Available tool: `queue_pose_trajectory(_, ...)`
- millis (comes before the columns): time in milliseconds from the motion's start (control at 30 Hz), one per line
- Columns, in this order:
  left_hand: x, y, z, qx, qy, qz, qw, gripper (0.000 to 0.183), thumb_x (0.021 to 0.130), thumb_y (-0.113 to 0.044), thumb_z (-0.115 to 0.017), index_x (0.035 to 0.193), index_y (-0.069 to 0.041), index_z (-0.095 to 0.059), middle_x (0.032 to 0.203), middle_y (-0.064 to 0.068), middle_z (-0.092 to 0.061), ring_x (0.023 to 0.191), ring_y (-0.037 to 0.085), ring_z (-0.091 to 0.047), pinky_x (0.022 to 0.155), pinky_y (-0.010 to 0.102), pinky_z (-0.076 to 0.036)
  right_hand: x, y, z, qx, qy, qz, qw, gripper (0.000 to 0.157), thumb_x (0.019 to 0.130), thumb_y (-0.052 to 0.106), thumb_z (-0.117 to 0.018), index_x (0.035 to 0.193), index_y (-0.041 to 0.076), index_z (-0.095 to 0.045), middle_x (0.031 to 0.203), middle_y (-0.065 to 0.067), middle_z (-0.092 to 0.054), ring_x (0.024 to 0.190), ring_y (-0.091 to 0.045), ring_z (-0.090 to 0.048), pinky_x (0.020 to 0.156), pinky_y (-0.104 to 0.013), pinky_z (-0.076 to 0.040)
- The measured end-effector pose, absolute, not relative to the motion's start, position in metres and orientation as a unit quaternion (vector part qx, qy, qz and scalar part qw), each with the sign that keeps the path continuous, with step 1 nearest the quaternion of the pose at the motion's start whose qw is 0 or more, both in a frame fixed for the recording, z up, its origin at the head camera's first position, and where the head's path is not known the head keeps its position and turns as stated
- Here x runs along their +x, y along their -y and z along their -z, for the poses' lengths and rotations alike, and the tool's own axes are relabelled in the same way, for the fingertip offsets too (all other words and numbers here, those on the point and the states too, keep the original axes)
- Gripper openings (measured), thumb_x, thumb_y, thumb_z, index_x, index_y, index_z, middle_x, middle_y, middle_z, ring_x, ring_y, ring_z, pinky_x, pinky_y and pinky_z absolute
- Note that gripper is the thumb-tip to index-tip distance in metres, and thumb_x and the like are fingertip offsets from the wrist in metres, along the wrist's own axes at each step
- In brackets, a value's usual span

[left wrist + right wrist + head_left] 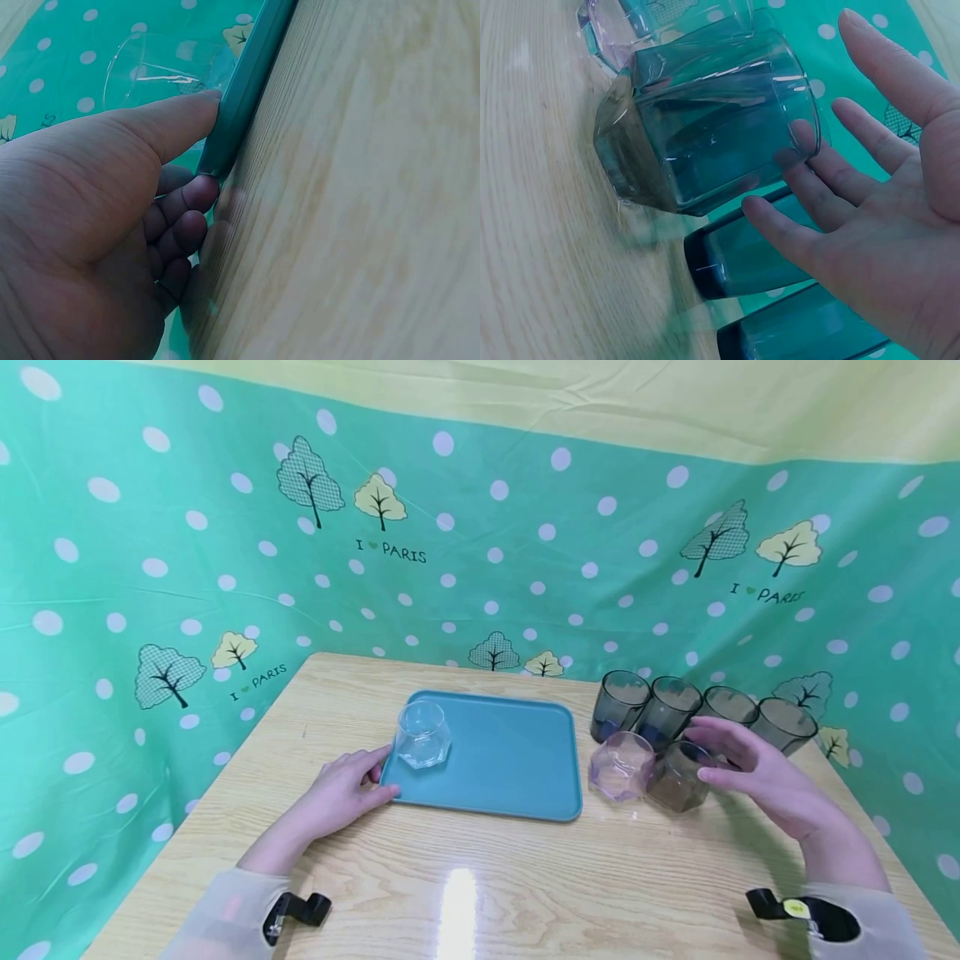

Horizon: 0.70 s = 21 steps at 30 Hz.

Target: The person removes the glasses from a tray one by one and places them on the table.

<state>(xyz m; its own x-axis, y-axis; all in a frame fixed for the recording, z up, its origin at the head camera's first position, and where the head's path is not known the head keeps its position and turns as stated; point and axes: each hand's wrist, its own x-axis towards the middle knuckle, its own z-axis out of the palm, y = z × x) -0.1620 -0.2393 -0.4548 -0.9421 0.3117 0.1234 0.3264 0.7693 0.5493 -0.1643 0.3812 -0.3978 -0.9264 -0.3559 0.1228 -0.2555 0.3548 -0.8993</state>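
My left hand (348, 789) grips the left front corner of a blue tray (517, 760), thumb on the rim and fingers curled below it in the left wrist view. A clear glass (423, 739) with a faceted base stands upright on the tray's left side. At the right, my right hand (757, 772) is spread beside a smoky grey faceted glass (677, 781). The right wrist view shows its thumb well apart from that glass (712, 127), with fingertips close to the rim; whether they touch is unclear. A pale pinkish faceted glass (621, 768) stands just left of the grey one.
Behind these two stand several taller dark glasses (621, 702) in a row, the rightmost (783, 722) partly behind my right hand. Everything rests on a light wooden table (555, 893). A green dotted cloth (517, 568) hangs along the table's back.
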Motion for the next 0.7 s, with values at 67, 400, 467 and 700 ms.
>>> queue_pose_trajectory(67,-0.162,0.239,0.455,-0.169,0.940,0.295,0.012,0.073,0.102,-0.035,-0.083,0.156,0.006,-0.056,0.098,-0.008,-0.057,0.090,0.017,-0.049,0.085,0.044,-0.033,-0.163,-0.380,0.396,-0.179,-0.825,0.535,0.045,0.073,0.105,-0.006,-0.068,0.170,0.007,-0.037,0.159,0.001,-0.054,0.138,-0.005,-0.055,0.103,-0.017,-0.047)
queue_pose_trajectory(400,-0.162,0.240,0.456,-0.170,0.941,0.294,0.013,0.074,0.102,-0.037,-0.082,0.156,0.006,-0.056,0.098,-0.008,-0.057,0.090,0.016,-0.048,0.086,0.044,-0.033,-0.160,-0.374,0.387,-0.170,-0.832,0.527,0.039,0.073,0.106,-0.003,-0.068,0.171,0.006,-0.034,0.161,-0.008,-0.051,0.138,-0.006,-0.055,0.103,-0.017,-0.047)
queue_pose_trajectory(467,-0.162,0.240,0.456,-0.170,0.941,0.294,0.013,0.074,0.102,-0.036,-0.082,0.156,0.006,-0.056,0.098,-0.008,-0.057,0.090,0.017,-0.048,0.086,0.044,-0.033,-0.160,-0.373,0.385,-0.171,-0.833,0.524,0.036,0.073,0.107,-0.003,-0.068,0.171,0.007,-0.035,0.162,-0.009,-0.051,0.138,-0.006,-0.055,0.102,-0.017,-0.048)
queue_pose_trajectory(700,-0.162,0.239,0.456,-0.170,0.941,0.294,0.012,0.073,0.102,-0.036,-0.082,0.156,0.007,-0.056,0.099,-0.007,-0.057,0.090,0.017,-0.049,0.087,0.045,-0.033,-0.158,-0.368,0.379,-0.173,-0.834,0.523,0.034,0.072,0.107,-0.002,-0.068,0.171,0.009,-0.036,0.163,-0.010,-0.050,0.139,-0.007,-0.056,0.102,-0.017,-0.049)
